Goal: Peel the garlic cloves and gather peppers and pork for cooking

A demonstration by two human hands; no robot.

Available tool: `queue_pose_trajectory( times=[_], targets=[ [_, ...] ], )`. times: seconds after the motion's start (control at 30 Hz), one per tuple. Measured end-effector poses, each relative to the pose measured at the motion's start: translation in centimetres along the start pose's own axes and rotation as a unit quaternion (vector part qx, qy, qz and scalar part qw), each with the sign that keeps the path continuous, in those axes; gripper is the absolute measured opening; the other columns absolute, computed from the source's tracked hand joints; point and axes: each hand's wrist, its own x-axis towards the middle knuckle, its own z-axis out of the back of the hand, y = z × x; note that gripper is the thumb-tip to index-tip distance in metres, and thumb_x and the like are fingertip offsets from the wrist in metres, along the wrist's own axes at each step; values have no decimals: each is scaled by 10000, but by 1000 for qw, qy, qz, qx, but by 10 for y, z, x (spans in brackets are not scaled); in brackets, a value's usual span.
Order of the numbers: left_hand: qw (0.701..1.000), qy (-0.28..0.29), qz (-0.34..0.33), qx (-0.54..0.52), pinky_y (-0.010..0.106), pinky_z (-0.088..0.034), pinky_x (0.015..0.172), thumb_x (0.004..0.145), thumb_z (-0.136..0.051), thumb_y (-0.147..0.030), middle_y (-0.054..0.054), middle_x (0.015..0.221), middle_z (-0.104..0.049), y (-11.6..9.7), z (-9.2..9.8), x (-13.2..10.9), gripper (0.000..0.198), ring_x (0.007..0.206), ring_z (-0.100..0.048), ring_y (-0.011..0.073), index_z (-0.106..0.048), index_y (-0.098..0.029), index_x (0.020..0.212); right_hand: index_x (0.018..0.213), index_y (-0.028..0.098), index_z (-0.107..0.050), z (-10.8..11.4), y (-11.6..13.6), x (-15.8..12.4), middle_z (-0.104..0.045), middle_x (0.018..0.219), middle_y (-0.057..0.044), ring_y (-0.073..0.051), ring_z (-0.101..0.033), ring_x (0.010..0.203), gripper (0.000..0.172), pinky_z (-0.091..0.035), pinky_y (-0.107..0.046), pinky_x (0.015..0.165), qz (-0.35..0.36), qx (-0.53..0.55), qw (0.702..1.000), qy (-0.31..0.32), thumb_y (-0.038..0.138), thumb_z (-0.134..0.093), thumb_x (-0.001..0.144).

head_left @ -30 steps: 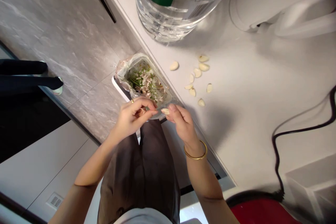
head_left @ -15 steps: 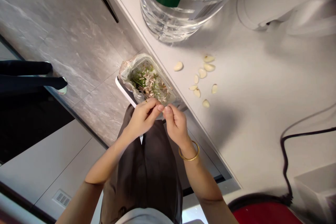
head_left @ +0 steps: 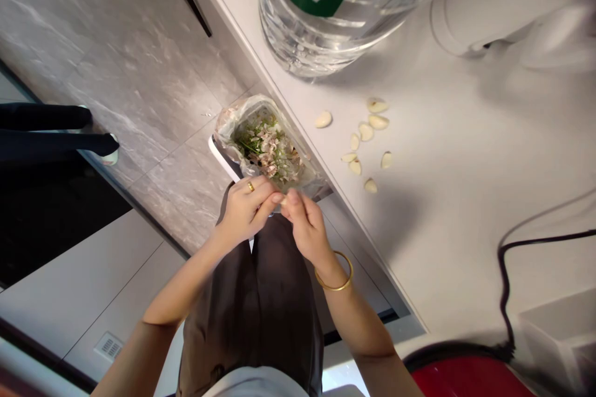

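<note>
My left hand [head_left: 249, 205] and my right hand [head_left: 307, 220] meet tip to tip over the near end of a lined bin. Both are closed in a pinch on a small pale garlic clove [head_left: 284, 200], mostly covered by the fingers. Just beyond them the bin [head_left: 223, 158] holds papery garlic skins [head_left: 274, 142] and green scraps inside a clear plastic bag. To the right, on the white counter, lie several peeled garlic cloves [head_left: 366, 131], one [head_left: 323, 119] apart from the others near the edge.
A large clear water bottle [head_left: 316, 43] with a green label stands at the back of the counter [head_left: 447, 186]. A white appliance [head_left: 484, 6], a black cable [head_left: 505, 285] and a red object [head_left: 465, 378] are farther right. Another person's dark-clothed legs [head_left: 46, 130] show at left.
My hands have shifted slightly left and down, still pinched together, and the left wrist has turned so its ring shows more. The camera view has moved a little; the cloves on the counter lie unchanged.
</note>
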Motion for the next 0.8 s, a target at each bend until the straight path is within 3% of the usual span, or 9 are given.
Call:
queue_pose_trajectory(
  times=[0.1, 0.23, 0.3, 0.4, 0.5, 0.6, 0.8],
  targets=[
    [999, -27, -17, 4, 305, -441, 680, 1008, -403, -340, 41, 758, -622, -2, -2, -2, 309, 716, -582, 160, -593, -194, 813, 605, 218, -393, -3, 4, 1, -315, 558, 64, -96, -271, 516, 483, -230, -278, 501, -43, 82, 995, 35, 555, -552, 912],
    [993, -46, -92, 58, 321, -425, 687, 1010, -387, -351, 46, 793, -668, 3, -1, 1, 335, 706, -573, 162, -606, -203, 803, 554, 233, -290, -5, 7, 3, -168, 473, 100, -78, -153, 432, 539, -177, -266, 447, -201, 280, 927, 150, 566, -530, 903],
    [990, -29, -118, 68, 321, -413, 672, 1009, -388, -349, 41, 769, -667, 6, 2, 4, 346, 682, -566, 160, -603, -202, 780, 551, 236, -282, -5, 6, 3, -154, 462, 103, -79, -149, 424, 539, -178, -265, 443, -217, 296, 917, 158, 566, -521, 904],
    [992, 8, -118, 42, 321, -429, 694, 1012, -386, -338, 54, 786, -676, 8, 7, 8, 338, 718, -595, 171, -622, -186, 823, 566, 227, -313, -6, 2, 0, -212, 500, 86, -85, -204, 458, 523, -192, -268, 465, -130, 198, 969, 69, 552, -522, 919],
    [999, 9, -47, -24, 290, -458, 710, 993, -453, -283, 45, 800, -681, 4, 12, 7, 230, 738, -614, 155, -643, -177, 918, 608, 215, -385, -3, -2, -2, -322, 565, 55, -100, -303, 525, 469, -256, -274, 516, -2, 12, 1000, -9, 504, -467, 969],
    [997, 18, 10, -74, 238, -464, 668, 949, -542, -201, 29, 808, -696, -4, 18, 7, 124, 700, -609, 119, -663, -178, 960, 651, 212, -429, 4, -2, -2, -398, 602, 39, -110, -377, 565, 406, -316, -280, 573, 84, -133, 987, -11, 409, -422, 1006],
    [999, 49, 3, -7, 232, -466, 683, 928, -579, -183, 29, 813, -708, -12, 27, 10, 111, 719, -620, 118, -687, -171, 948, 727, 216, -472, 18, 2, 1, -467, 652, 26, -122, -449, 624, 289, -349, -287, 631, 185, -258, 948, -3, 278, -431, 1006]
  ],
)
